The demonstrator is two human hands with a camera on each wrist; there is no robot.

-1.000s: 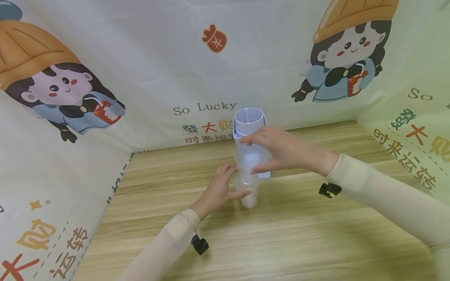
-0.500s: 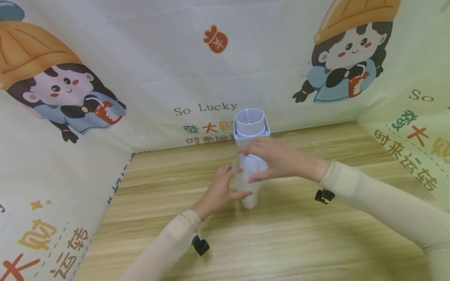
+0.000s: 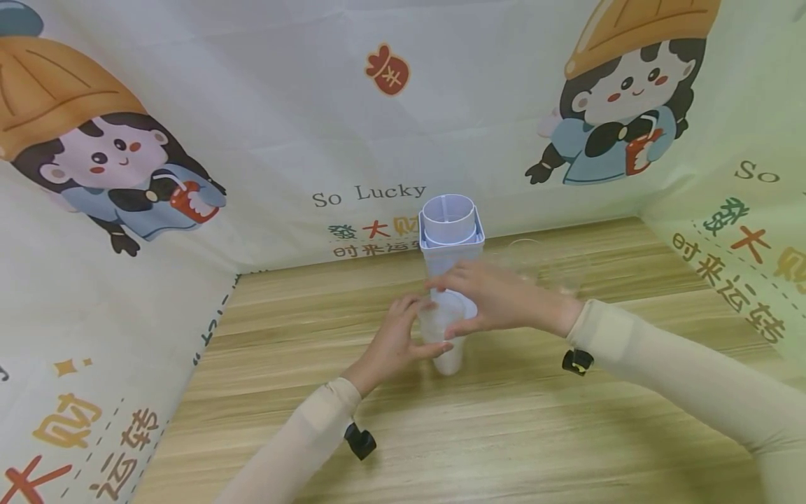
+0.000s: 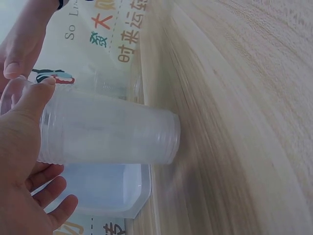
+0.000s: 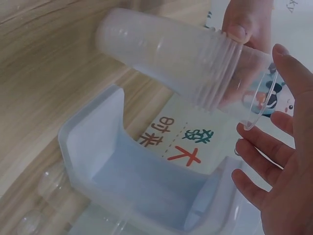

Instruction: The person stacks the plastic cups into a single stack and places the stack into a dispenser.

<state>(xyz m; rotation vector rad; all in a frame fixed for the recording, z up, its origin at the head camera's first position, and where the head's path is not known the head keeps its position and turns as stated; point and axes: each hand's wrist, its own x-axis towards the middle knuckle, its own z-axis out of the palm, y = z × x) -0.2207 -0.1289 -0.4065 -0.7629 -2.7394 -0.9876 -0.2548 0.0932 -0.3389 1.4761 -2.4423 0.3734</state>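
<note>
Cup stack [image 4: 112, 129] gripped by the curled left hand [image 3: 389, 344] before the white holder [image 5: 93, 137] on the bench [image 3: 535, 413]; top cup [image 5: 245, 92], standing proud, pinched across its rim by the widely spread right hand [image 3: 502, 297]. Jamming or denting could be caused by tilt or uneven pressure.

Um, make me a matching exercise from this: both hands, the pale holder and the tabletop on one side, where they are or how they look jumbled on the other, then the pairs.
1. left hand
2. right hand
3. pale holder
4. tabletop

A. wood-grained
B. at the rim of the top cup
C. beyond the cup stack in the head view
D. gripping the stack's side

Pairs: 1-D, 2-B, 3-C, 4-A
</note>
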